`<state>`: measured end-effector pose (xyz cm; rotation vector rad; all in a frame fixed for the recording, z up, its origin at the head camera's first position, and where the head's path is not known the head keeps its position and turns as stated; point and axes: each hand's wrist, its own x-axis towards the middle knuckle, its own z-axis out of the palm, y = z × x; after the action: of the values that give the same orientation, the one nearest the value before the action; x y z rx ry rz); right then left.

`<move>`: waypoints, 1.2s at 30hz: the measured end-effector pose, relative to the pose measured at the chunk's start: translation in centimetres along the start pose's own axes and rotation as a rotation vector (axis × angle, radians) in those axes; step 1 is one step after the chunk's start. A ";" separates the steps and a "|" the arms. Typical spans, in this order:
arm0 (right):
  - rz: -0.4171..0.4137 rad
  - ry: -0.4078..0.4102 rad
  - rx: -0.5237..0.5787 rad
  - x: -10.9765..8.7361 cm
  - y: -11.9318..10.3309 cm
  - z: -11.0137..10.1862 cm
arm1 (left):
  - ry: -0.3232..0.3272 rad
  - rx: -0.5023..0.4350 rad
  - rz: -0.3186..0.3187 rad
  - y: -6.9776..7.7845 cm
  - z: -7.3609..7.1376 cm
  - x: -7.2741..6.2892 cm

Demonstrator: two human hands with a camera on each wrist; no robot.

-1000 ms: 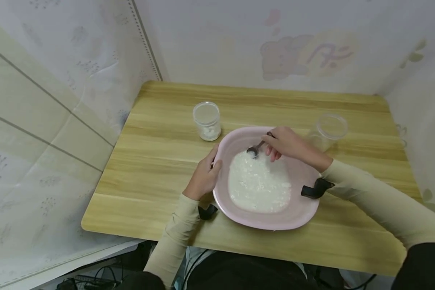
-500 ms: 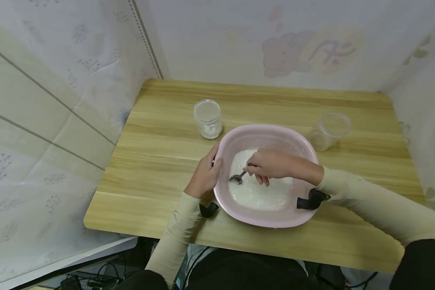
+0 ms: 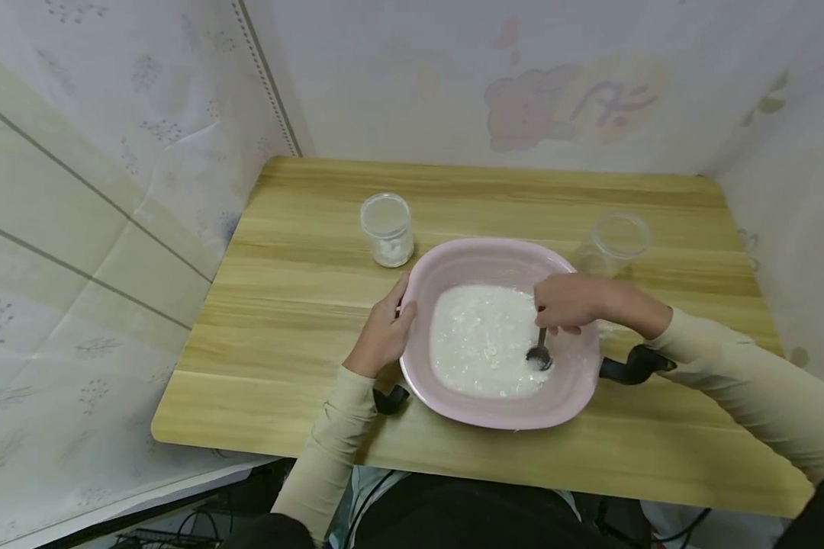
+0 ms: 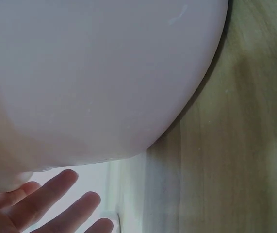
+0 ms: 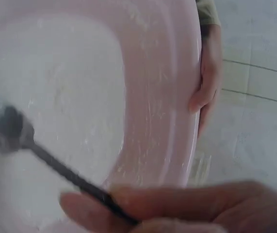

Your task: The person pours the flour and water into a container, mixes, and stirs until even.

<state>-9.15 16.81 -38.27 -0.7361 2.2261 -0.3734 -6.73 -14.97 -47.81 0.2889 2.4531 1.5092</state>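
Note:
A pink plastic basin (image 3: 501, 416) stands on the wooden table, holding a lumpy white liquid (image 3: 481, 339). My left hand (image 3: 383, 332) grips the basin's left rim, thumb over the edge and fingers on the outside. In the left wrist view those fingers (image 4: 56, 196) spread under the rim beside the basin wall (image 4: 99, 82). Over the basin's right part, my right hand (image 3: 568, 301) pinches the handle of a dark metal spoon (image 3: 540, 354). The spoon's bowl is at the liquid's right edge, pointing toward the near side; it is blurred in the right wrist view.
Behind the basin to the left, a clear jar (image 3: 387, 232) contains white pieces. Another clear container (image 3: 616, 240) stands behind the right forearm, partly hidden by it. Patterned wall sheets (image 3: 412, 91) border the wooden table (image 3: 281, 343) at the back and sides.
My right hand has swept the spoon from the basin's far side to the left, then across to the right edge of the liquid. The left hand keeps its grip on the rim.

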 end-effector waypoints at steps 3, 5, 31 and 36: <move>0.066 0.066 -0.070 -0.3 0.3 -0.4 | -0.005 -0.004 0.003 0.0 -0.1 0.0; 0.092 0.121 -0.105 -0.3 0.4 -0.5 | -0.004 -0.001 0.007 0.1 -0.1 0.0; -0.046 0.381 0.313 7.7 -0.7 0.5 | 0.013 0.016 0.062 0.1 0.1 0.0; -0.130 0.284 0.221 7.2 -2.2 1.8 | 0.016 0.009 0.042 0.0 -0.1 0.0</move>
<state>-10.92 10.64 -42.54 -0.7471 2.3530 -0.8187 -6.71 -15.03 -47.73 0.3341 2.4818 1.5233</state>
